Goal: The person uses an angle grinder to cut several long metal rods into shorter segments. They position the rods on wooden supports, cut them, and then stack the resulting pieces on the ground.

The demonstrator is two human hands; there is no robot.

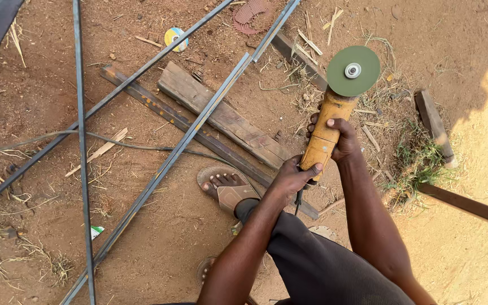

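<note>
Both my hands hold a yellow angle grinder (327,127) with a green cutting disc (353,70) facing up. My left hand (292,179) grips the rear end of its body, where a dark cord leaves it. My right hand (340,138) wraps the body nearer the disc. The grinder hangs above the dirt, right of a long steel bar (187,138) that runs diagonally over a wooden plank (224,116). My sandalled foot (226,183) stands on the ground beside that bar.
Several long steel bars (80,113) cross the red dirt (159,243) at the left. A cable (108,140) snakes over them. A wooden block (433,121) and a grass tuft (419,161) lie at the right. A small round disc (175,37) lies at the top.
</note>
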